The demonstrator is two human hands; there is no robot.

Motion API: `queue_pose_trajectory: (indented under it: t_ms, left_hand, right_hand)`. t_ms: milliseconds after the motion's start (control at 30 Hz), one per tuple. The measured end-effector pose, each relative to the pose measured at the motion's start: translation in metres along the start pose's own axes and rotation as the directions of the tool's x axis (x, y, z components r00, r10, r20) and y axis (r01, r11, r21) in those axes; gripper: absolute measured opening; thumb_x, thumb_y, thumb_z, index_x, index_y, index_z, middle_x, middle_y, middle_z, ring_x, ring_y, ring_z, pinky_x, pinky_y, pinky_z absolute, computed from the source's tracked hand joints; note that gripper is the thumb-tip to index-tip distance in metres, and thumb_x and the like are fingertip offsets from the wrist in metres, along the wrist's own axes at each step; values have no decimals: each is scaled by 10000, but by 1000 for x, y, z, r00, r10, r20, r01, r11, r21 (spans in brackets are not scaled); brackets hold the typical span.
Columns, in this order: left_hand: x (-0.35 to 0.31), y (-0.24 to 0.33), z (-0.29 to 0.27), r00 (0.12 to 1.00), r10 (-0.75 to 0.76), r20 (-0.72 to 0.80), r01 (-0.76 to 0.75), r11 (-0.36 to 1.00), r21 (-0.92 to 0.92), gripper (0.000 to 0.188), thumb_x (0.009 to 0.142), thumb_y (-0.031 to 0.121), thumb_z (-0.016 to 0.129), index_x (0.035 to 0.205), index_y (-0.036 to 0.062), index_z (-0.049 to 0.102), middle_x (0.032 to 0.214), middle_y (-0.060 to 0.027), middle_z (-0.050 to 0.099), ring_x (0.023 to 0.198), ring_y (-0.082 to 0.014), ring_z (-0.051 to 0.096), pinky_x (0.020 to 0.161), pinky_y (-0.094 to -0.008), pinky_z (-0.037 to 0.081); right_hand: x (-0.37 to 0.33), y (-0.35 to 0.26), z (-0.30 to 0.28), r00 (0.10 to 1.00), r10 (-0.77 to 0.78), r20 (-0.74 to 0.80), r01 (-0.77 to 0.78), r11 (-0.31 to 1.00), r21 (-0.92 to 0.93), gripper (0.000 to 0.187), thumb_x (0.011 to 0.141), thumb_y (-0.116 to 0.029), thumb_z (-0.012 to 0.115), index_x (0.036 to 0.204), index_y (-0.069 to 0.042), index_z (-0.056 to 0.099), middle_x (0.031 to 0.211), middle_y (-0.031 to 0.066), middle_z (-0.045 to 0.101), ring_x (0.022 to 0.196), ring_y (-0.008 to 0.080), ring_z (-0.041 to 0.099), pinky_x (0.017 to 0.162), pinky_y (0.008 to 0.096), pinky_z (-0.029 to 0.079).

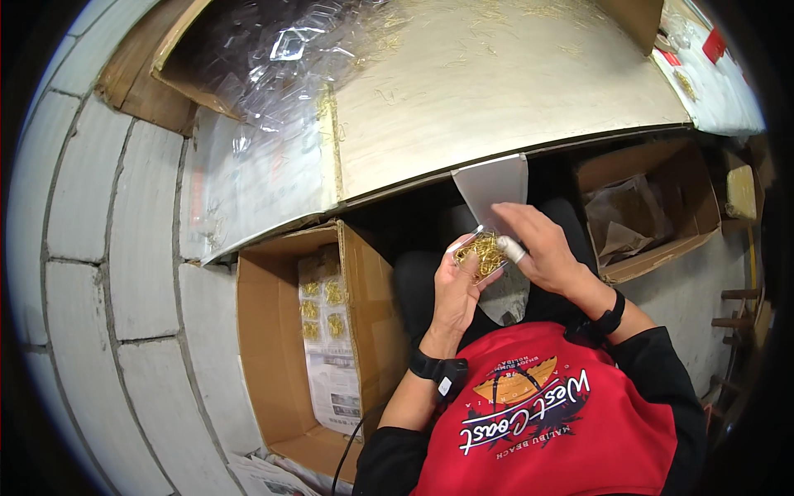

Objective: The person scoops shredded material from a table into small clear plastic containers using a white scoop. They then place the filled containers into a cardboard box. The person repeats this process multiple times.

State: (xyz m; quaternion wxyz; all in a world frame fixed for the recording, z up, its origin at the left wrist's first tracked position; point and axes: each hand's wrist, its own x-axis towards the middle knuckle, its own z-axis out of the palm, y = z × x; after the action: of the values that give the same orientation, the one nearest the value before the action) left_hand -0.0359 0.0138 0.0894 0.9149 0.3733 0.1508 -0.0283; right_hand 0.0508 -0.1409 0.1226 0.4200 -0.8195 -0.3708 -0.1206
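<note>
My left hand (456, 285) is closed around a small clear plastic box (504, 270), held above my lap. A tangle of small gold-coloured wire pieces (480, 250) fills it; whether they are pins or clips is too small to tell. My right hand (538, 248) is at the box's right side, its fingers stretched out and its white-wrapped thumb at the rim. Just beyond my hands, a white tapered chute or flap (496, 186) hangs from the table edge.
The pale table (496, 91) has scattered gold pieces; clear plastic boxes (289, 58) are heaped at its left. A cardboard box (372, 322) on my left holds several filled packs (335, 291). Another cardboard box (703, 194) on the right contains plastic bags (624, 215).
</note>
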Motion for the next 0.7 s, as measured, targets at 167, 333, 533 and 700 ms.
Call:
queue_pose_trajectory:
  t_ms: [167, 333, 533, 700]
  left_hand:
    - [3, 6, -8, 993, 50, -109, -57, 996, -63, 351, 1011, 335, 387, 1197, 61, 504, 1070, -74, 611, 946, -162, 633, 732, -324, 574]
    - [-30, 82, -14, 959, 195, -203, -182, 980, 82, 331, 1010, 325, 381, 1150, 68, 534, 1027, -71, 618, 879, -168, 651, 643, -347, 591]
    - [-130, 197, -92, 728, 527, -438, -364, 839, 405, 356, 1001, 345, 397, 1121, 62, 576, 1051, -74, 618, 923, -163, 636, 664, -353, 588]
    - [-194, 166, -216, 563, 478, -674, -199, 870, 451, 304, 993, 296, 439, 1121, 68, 594, 1007, -53, 623, 890, -152, 625, 731, -337, 548]
  right_hand:
    - [0, -13, 15, 889, -226, 399, 263, 964, -41, 527, 806, -181, 637, 1286, -20, 489, 1331, 154, 496, 1286, 289, 434, 1091, 495, 275]
    - [53, -64, 12, 920, -327, 214, 311, 944, 106, 482, 817, -106, 618, 1271, 2, 501, 1290, 184, 529, 1247, 332, 476, 1056, 472, 331]
    - [76, -89, 22, 935, -316, 158, 291, 942, 165, 379, 871, 2, 533, 1250, -1, 520, 1251, 187, 559, 1124, 324, 568, 977, 371, 420]
    - [51, -61, 40, 916, -15, 402, -120, 944, 308, 464, 835, 91, 509, 1282, -37, 512, 1289, 136, 526, 1030, 221, 613, 915, 303, 449]
